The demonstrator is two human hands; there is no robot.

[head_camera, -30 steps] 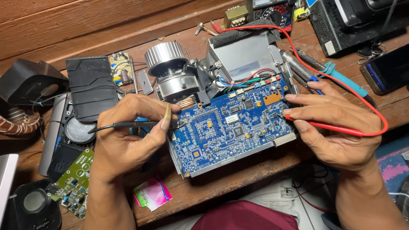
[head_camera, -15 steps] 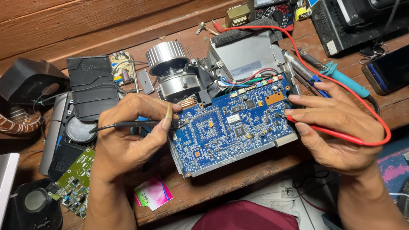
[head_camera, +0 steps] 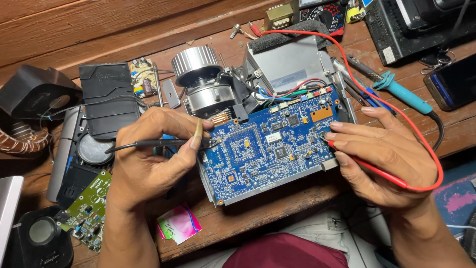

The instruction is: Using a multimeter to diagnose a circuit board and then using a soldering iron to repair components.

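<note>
The person's left hand (head_camera: pixel 153 159) is closed in a pen grip on a black probe (head_camera: pixel 163 143), thumb and forefinger pinching it near the tip, which rests on the left edge of the blue circuit board (head_camera: pixel 270 149). The right hand (head_camera: pixel 386 159) is curled around a red probe (head_camera: pixel 364 163), whose tip touches the board's right side, just beside a cluster of small parts. The red lead (head_camera: pixel 396 111) loops from that hand round to the far side, past the metal housing (head_camera: pixel 287 64), toward a meter at the far edge, mostly out of view.

The board sits tilted on top of an opened device near the middle of the wooden bench (head_camera: pixel 238 228), with a finned metal wheel (head_camera: pixel 194 62) just beyond its far left corner. A teal-handled tool (head_camera: pixel 404 94) lies to the right, a phone (head_camera: pixel 453 82) farther right, and a small green board (head_camera: pixel 89 208) lies near left.

The risk here looks to be a slip: the parts are packed tightly, so a probe tip that skids could bridge two neighbouring contacts. The board is propped rather than flat, so pressure from either hand might rock it and throw a tip off its point. The red lead hangs close to the tools and could snag and tug the probe.
</note>
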